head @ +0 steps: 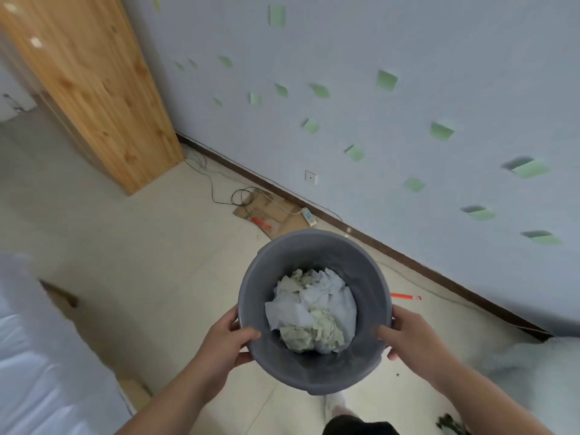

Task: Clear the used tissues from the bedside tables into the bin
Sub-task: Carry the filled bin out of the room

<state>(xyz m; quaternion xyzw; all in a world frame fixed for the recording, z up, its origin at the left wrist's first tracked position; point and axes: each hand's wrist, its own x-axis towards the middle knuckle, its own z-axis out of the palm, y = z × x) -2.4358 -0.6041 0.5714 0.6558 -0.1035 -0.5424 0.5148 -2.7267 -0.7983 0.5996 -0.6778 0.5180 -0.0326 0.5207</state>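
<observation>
Only thumbs show inside the bin (370, 271); left hand (226, 342) and right hand (409, 335) grip its rim, tissues (310, 312) inside.

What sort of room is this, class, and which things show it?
Probably a bedroom in a home: white bedding at the left edge, a tall wooden wardrobe by the wall, and a grey bin holding crumpled tissues.

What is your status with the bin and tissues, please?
Gripping bin rim with left hand, right hand. Crumpled tissues inside. Ahead on floor: power strip, cardboard.
</observation>
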